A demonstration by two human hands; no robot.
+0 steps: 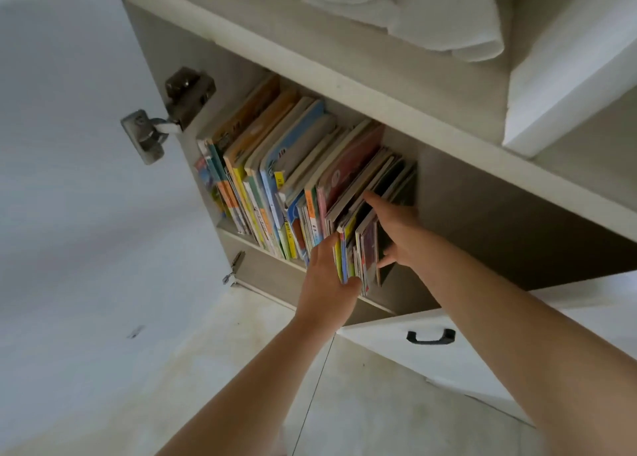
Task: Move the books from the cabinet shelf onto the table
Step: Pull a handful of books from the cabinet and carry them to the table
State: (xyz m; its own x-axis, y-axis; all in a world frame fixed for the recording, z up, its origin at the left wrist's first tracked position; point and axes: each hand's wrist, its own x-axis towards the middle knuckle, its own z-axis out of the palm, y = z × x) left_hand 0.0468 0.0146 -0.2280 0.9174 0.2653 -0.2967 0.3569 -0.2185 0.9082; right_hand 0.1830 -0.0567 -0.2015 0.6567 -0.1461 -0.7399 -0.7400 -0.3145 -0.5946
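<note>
A row of colourful books (275, 166) stands upright on the open cabinet shelf (262, 245), filling its left part. At the row's right end a small bundle of thin books (358, 245) sticks out past the shelf edge. My left hand (327, 276) presses against the bundle's left side, fingers around its front edge. My right hand (396, 228) clasps the bundle's right side, with one finger reaching along its top. The table is not in view.
The white cabinet door (69, 145) hangs open on the left, its metal hinge (169, 111) showing. Right of the books the shelf is bare. A drawer with a black handle (431, 336) sits below right. White cloth and a cable (413, 11) lie on top.
</note>
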